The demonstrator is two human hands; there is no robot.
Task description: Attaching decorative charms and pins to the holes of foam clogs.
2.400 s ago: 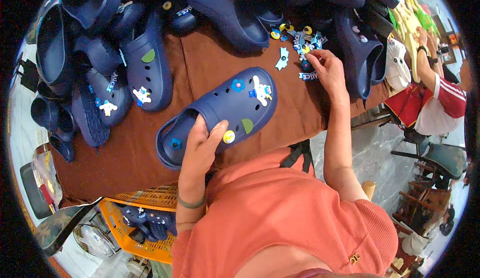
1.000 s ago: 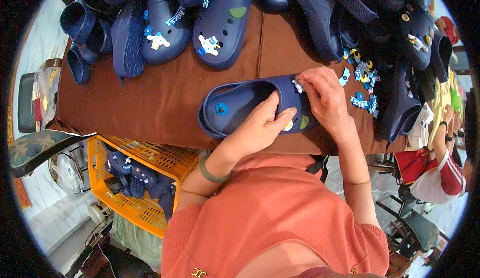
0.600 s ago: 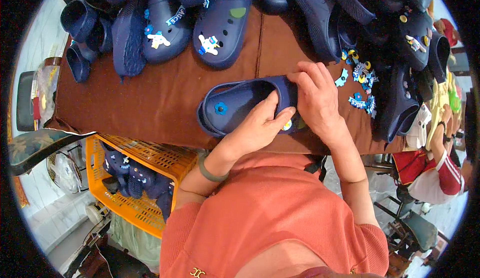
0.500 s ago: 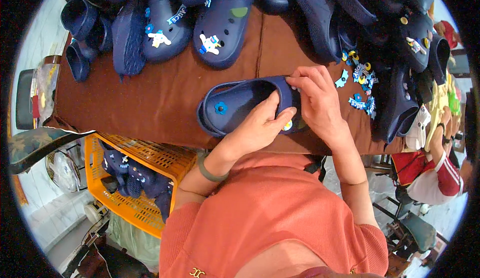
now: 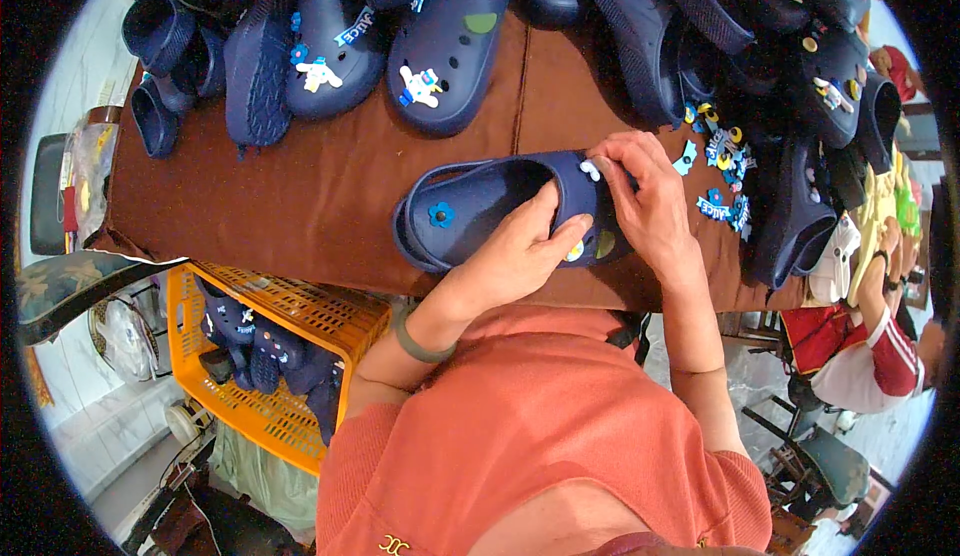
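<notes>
A navy blue clog lies sideways on the brown cloth-covered table, heel to the left and toe to the right. My left hand is closed on its upper edge, with fingers reaching into the opening and the thumb on top. My right hand bends over the toe, its fingertips pinched at a small white charm on the upper. A round white-and-yellow charm shows beside my left thumb, and a green patch lies near it. On the insole rests a blue flower. My right fingers partly hide the toe.
More navy clogs line the far side, several with charms. A pile of loose blue, white and yellow charms lies right of my right hand. An orange crate of clogs stands lower left. Another person's arm shows at far right.
My right fingers have shifted slightly right along the clog's upper, and more of the white charm now shows. My left hand and the clog have stayed in place.
</notes>
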